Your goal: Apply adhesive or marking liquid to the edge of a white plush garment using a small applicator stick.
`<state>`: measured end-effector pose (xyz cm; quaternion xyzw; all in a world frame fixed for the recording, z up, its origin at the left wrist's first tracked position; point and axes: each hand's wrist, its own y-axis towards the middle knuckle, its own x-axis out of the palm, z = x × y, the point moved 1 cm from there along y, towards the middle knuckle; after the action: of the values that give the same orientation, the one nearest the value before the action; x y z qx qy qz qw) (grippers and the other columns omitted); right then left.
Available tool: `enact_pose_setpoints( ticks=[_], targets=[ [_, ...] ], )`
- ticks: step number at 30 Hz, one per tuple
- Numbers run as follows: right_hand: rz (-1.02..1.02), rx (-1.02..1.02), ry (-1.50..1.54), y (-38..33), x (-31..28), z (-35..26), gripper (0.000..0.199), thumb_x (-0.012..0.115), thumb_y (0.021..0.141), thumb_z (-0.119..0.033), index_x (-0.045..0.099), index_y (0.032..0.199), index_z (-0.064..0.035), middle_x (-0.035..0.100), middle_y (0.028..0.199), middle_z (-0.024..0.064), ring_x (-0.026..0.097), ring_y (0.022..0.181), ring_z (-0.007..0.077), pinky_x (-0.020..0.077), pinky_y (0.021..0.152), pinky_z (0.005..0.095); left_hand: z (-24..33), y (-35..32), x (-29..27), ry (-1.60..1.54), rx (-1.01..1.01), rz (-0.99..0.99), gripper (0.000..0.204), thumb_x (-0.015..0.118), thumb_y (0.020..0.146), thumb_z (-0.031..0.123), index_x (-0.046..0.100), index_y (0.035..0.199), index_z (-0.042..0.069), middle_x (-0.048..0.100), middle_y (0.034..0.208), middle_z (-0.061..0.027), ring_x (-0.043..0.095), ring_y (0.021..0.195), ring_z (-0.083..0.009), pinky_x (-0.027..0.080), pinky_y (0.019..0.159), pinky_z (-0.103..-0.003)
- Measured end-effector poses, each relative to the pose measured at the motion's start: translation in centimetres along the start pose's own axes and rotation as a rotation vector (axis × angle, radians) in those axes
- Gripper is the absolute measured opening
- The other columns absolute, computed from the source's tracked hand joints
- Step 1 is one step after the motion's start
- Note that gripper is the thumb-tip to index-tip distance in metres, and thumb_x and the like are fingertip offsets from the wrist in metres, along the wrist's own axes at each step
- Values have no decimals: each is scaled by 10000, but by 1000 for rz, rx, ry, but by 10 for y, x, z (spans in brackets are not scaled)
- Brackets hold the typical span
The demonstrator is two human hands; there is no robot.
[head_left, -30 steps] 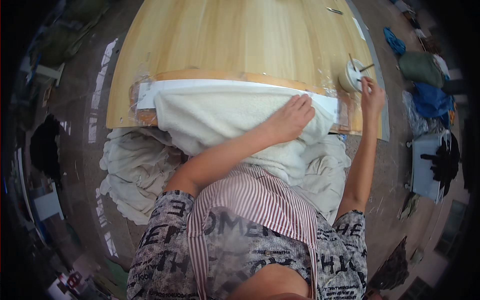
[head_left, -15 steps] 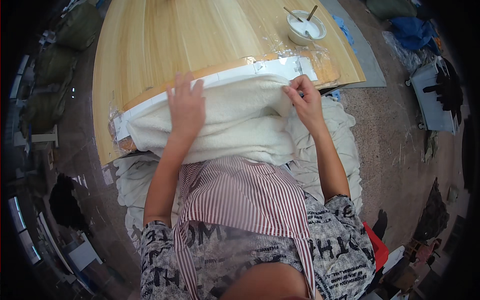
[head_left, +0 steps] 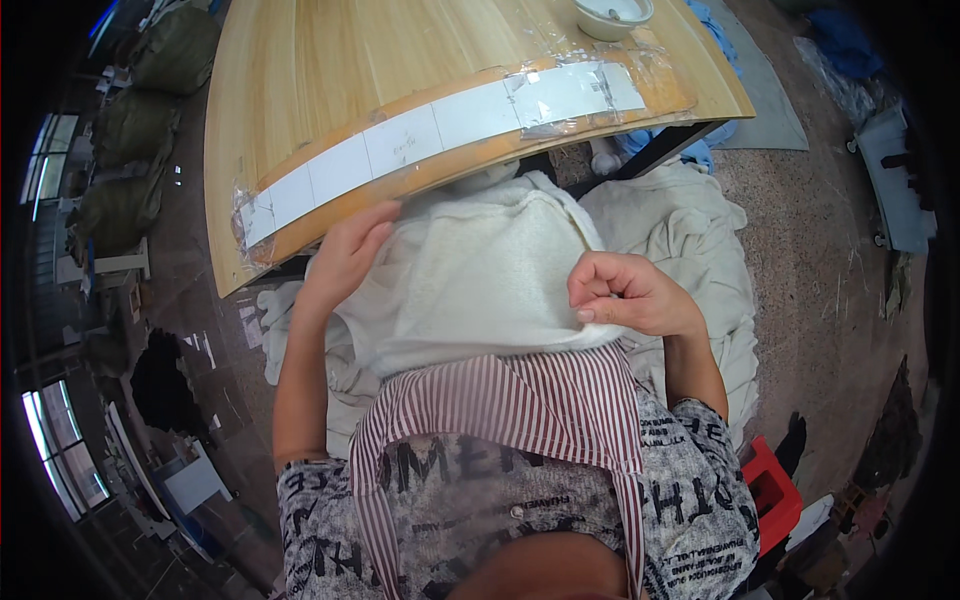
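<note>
A cream-white fleece cloth (head_left: pixel 485 265) lies over my lap, just below the table's near edge, with a folded seam along its far right side. My right hand (head_left: pixel 635 292) is curled closed at the cloth's right edge, thumb and fingers pinched together on it. At the cloth's left side is my left hand (head_left: pixel 350 255), fingers stretched out and held together, their tips close to the table edge. Part of the cloth goes out of sight under the tabletop.
The wooden table (head_left: pixel 400 60) has a white paper strip (head_left: pixel 405 140) taped along its near edge. A white bowl (head_left: pixel 612 18) stands at its far right. More pale cloth (head_left: pixel 690 260) is heaped below on the right. A red stool (head_left: pixel 770 490) is at the lower right.
The fleece cloth has come off the table edge down into my lap, uncovering the paper strip. Both hands have moved nearer to me, and the view has shifted.
</note>
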<state>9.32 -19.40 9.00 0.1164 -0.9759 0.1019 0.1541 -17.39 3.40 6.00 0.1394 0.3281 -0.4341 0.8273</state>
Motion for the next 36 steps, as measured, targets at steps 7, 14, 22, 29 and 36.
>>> enact_pose_setpoints(
  ticks=[7,14,22,29,36],
  targets=[
    [-60,-268,-62,-90,-3,-19,223,744,763,2,587,920,26,620,799,39,569,677,73,438,620,202,-30,111,134,143,50,-217,523,562,874,130,422,1366,21,515,1301,-246,506,1206,-352,397,1000,-354],
    [-75,-597,114,-90,-12,6,277,748,743,19,592,968,63,641,836,95,607,764,152,452,685,255,-50,98,153,-340,-243,-398,753,642,851,246,253,1465,49,262,1511,-177,287,1382,-295,296,1096,-385],
    [-3,-480,-285,-68,-21,-10,274,541,707,113,653,945,33,655,839,108,622,798,212,467,734,288,-7,61,104,-570,-556,-636,383,524,922,263,560,1249,66,627,1192,-60,596,1071,-186,448,933,-324],
    [371,-747,-467,-64,-27,-29,246,544,613,118,669,797,12,682,877,141,660,799,232,502,720,289,32,7,36,762,-208,-99,142,669,786,130,629,901,58,676,832,-30,638,775,-183,494,708,-333],
    [307,-811,-226,-45,-18,-51,203,747,748,-61,627,885,28,650,824,94,640,778,155,485,699,249,96,-4,-80,-965,152,436,148,658,844,32,516,843,77,650,822,-55,643,765,-143,534,704,-272]
  ],
)
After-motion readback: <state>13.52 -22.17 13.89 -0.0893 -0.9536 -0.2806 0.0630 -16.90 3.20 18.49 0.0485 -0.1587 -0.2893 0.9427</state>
